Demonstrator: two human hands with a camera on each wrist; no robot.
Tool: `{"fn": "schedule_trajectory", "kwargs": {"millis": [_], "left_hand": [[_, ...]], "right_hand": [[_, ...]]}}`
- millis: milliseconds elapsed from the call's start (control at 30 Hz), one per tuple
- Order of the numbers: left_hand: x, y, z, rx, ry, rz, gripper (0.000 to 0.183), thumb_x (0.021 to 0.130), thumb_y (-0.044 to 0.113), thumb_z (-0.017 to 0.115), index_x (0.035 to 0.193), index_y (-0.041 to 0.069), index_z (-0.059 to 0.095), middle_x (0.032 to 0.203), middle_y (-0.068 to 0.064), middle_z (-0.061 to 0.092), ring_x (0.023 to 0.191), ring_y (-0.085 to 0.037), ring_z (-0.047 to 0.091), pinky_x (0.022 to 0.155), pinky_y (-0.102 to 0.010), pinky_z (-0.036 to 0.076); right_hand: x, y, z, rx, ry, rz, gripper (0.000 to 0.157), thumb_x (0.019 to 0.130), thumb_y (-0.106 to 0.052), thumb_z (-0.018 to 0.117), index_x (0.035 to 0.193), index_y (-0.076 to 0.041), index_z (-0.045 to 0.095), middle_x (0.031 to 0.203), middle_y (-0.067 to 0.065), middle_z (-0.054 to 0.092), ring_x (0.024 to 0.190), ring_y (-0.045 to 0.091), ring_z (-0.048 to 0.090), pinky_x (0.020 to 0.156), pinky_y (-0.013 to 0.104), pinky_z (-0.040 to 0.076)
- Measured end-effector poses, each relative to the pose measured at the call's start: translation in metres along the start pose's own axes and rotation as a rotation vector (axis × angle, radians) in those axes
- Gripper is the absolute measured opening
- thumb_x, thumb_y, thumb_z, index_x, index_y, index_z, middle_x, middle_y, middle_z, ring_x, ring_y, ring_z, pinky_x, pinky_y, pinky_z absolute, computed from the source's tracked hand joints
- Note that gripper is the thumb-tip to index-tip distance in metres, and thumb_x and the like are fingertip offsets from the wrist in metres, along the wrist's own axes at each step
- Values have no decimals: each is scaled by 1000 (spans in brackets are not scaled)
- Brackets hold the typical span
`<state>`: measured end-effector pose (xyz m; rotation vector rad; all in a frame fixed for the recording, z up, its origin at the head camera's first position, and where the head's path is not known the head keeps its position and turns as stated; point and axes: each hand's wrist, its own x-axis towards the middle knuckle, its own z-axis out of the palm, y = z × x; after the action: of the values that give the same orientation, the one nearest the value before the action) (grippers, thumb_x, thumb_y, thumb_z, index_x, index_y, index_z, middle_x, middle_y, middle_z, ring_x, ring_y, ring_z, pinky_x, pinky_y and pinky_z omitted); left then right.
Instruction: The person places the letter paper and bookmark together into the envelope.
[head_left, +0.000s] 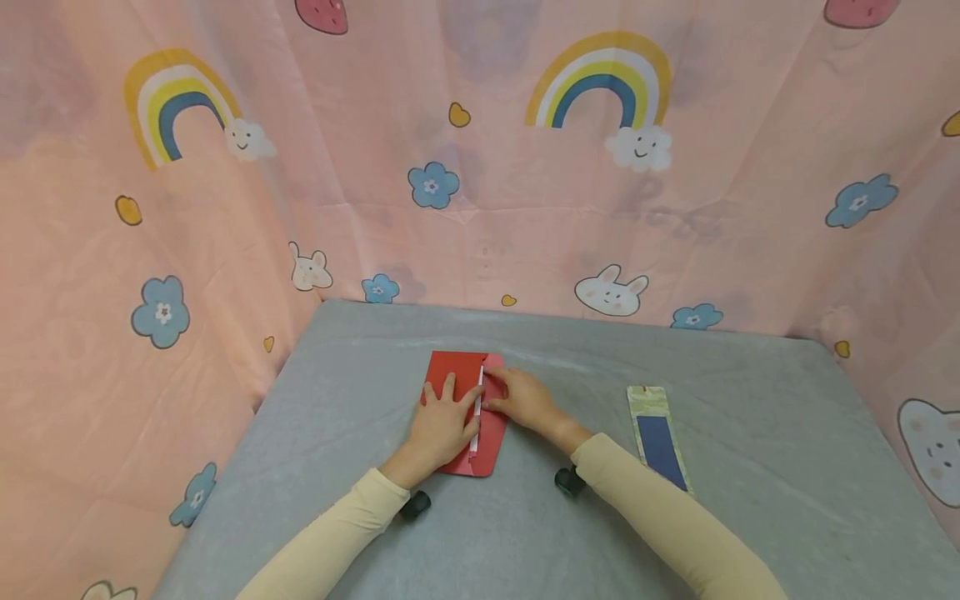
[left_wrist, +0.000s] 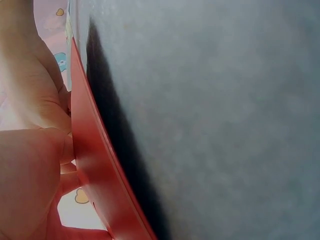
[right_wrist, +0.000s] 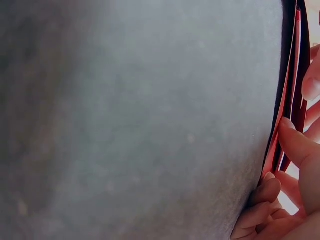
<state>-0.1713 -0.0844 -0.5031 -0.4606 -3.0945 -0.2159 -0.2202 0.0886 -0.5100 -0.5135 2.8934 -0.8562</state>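
Head view: 1 left hand (head_left: 441, 429) spreads over 1 red envelope (head_left: 454, 364), 1 right hand (head_left: 528, 402) pinches its flap (head_left: 491, 435).

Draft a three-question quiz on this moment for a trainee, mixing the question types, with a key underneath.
1. Multiple choice: in the head view, where does the green and blue strip lie relative to the red envelope?
A) to its left
B) to its right
C) on top of it

2. True or false: the left hand is clear of the red envelope.

3. Fill in the colour: a narrow ____ piece shows along the envelope's opening, between the hands.

Key:
1. B.
2. False; its fingers are spread on the envelope.
3. White.
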Motion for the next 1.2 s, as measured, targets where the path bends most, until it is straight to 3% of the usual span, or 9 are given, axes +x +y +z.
{"fn": "schedule_trajectory", "kwargs": {"millis": [167, 233, 367, 600, 1200], "left_hand": [[0, 0, 0, 2, -5, -2, 53, 95, 39, 57, 146, 30, 48, 152, -23, 43, 128, -58, 46, 90, -62, 51], [0, 1, -1, 2, -8, -3, 53, 95, 39, 57, 146, 30, 48, 152, -23, 42, 128, -58, 46, 90, -62, 51], [0, 1, -2, -1, -8, -5, 52, 95, 39, 57, 146, 30, 48, 152, -23, 42, 129, -58, 45, 91, -62, 51], [0, 1, -1, 1, -3, -6, 52, 95, 40, 57, 146, 30, 48, 152, -23, 43, 128, -58, 46, 91, -61, 51], [1, 0, -1, -8, -14, -3, 52, 96, 40, 55, 147, 31, 47, 152, -23, 42, 129, -59, 45, 92, -63, 49]], "right_hand": [[0, 0, -1, 8, -7, -4, 63, 83, -31, 79, 139, -11, 57, 119, 12, 70, 97, 22, 62, 87, 40, 52], [0, 0, -3, 19, -16, -12, 63, 83, -31, 79, 139, -11, 57, 108, 12, 70, 90, 21, 59, 82, 39, 50], [0, 1, -5, 32, -33, -19, 65, 83, -32, 79, 140, -12, 57, 100, 11, 69, 90, 21, 59, 82, 38, 49], [0, 1, -6, 56, -42, -18, 66, 82, -32, 79, 141, -12, 56, 128, 11, 67, 109, 24, 62, 99, 45, 50], [1, -3, -2, -6, -31, -9, 65, 82, -35, 79, 139, -12, 58, 134, 11, 65, 121, 29, 62, 104, 48, 48]]}}
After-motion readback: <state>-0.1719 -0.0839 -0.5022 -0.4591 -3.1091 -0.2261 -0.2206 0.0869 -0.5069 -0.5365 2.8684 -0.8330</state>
